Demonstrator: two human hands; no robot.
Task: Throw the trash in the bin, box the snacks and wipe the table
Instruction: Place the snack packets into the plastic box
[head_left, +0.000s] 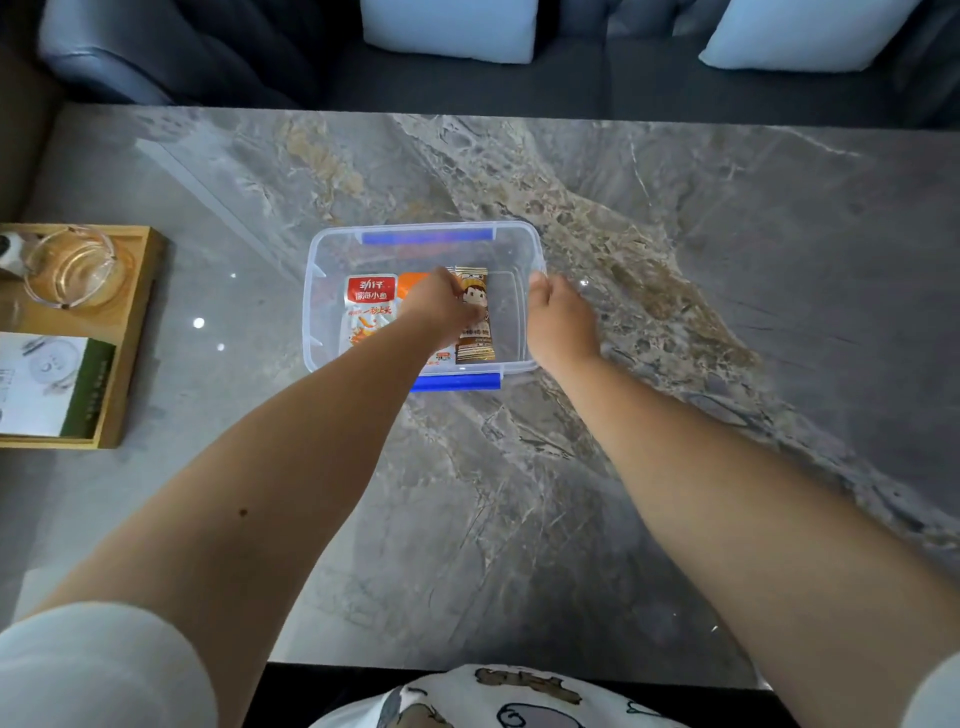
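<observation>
Evidently boxing snacks: in the head view the left hand (444, 306) reaches into the clear box (319, 291), fingers curled on the brown packet (475, 332) beside the red packet (370, 312); the right hand (558, 317) grips the rim, likely steadying it

Snack packets (370, 312) lie in box (332, 249), tray (130, 332) left.

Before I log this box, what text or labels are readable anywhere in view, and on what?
"劲仔" and "深海小鱼": red and white snack packet in the clear box.
Orange slanted slogan lower on that packet: too blurred.
Brown cartoon packet: print too small.
Orange packet: mostly hidden by left hand.
Booklet in wooden tray: unreadable.
</observation>
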